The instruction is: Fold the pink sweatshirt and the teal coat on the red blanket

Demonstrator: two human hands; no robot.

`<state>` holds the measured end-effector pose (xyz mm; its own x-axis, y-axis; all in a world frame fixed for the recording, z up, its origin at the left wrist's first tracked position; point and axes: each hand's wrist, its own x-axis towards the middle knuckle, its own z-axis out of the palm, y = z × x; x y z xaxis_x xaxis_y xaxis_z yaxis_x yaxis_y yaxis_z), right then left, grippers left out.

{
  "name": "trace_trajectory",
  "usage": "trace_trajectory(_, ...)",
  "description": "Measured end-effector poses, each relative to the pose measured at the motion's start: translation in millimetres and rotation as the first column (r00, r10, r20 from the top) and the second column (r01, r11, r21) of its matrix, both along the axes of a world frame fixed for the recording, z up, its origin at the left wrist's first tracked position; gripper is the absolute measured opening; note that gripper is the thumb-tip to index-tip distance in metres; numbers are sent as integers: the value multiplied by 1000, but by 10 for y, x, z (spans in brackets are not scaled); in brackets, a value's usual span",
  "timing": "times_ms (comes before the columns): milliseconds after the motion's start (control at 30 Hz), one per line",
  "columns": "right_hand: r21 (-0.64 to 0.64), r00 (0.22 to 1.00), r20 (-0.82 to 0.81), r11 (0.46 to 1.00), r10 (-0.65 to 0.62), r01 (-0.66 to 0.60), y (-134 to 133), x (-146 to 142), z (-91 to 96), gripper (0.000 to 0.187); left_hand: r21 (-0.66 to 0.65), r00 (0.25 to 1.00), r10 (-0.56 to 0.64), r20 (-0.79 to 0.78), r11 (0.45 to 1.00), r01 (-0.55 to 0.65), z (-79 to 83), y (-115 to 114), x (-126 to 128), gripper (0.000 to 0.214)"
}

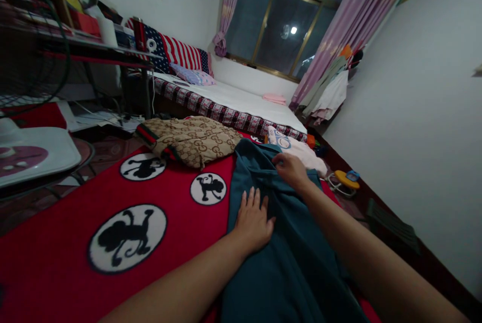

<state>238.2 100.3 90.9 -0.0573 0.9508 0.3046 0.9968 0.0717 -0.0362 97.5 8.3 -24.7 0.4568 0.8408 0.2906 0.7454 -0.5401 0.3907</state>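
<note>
At the far left of the frame, see a white chair (41,137), and above, in the upper left, a counter (98,60) packed with small things, maybe for easy reach. Next, see a red blanket (184,230) with round monkey pictures, spread wide, likely as a soft place for clothes. Near the middle, find a brown patterned cloth (205,137), bunched up, maybe kept to the side for more room. Just right of that, in the lower middle, find the teal cloth (289,252), long and wrinkled, on the red blanket. See the left hand (253,222) flat on top, fingers spread, gripping nothing, likely to stop any slipping. See the right hand (290,170) a bit higher, fingers curled, pinching a fold near the top, likely to keep it in place. Just past that, spot a white cloth (303,152), and farther right, hung clothes (335,89), likely up high to save room
</note>
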Motion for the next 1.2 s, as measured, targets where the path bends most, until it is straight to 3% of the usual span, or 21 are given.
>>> trace_trajectory(100,-153,967,-84,956,240,-251,331,-281,-161,32,-13,1000,10,4,1000,-10,4,2,5,67)
trace_trajectory(167,-191,942,-101,923,319,-333,566,-376,-311,37,-19,1000,13,16,1000,-13,2,3,9,67)
trace_trajectory(333,-288,956,-104,912,274,-293,1027,-426,-624,51,-74,999,-19,32,997,21,26,1,-10,68)
trace_trajectory(467,-319,952,-113,897,285,-307,1113,-413,-676,48,-76,999,-39,34,996,42,20,23,-26,67)
trace_trajectory(600,-323,963,-81,907,258,-270,1010,-169,-464,40,-32,999,-23,30,999,24,-37,50,-16,66)
trace_trajectory(767,-314,996,67,949,53,-29,687,555,-82,39,-18,999,-24,32,1000,25,-26,48,-13,66)
trace_trajectory(900,-362,980,195,925,-42,112,276,1013,-27,42,-33,999,-32,31,999,33,9,46,-31,63)
trace_trajectory(1067,-291,945,322,943,-63,162,-116,1163,-18,25,-61,996,-75,48,995,78,-13,74,-39,69)
trace_trajectory(1133,-245,935,347,956,-69,161,-178,1134,112,26,-76,991,-81,104,993,89,-27,118,-46,72)
trace_trajectory(1200,-184,925,367,967,-98,176,-232,1034,321,30,-87,964,-46,263,994,71,-31,183,-70,68)
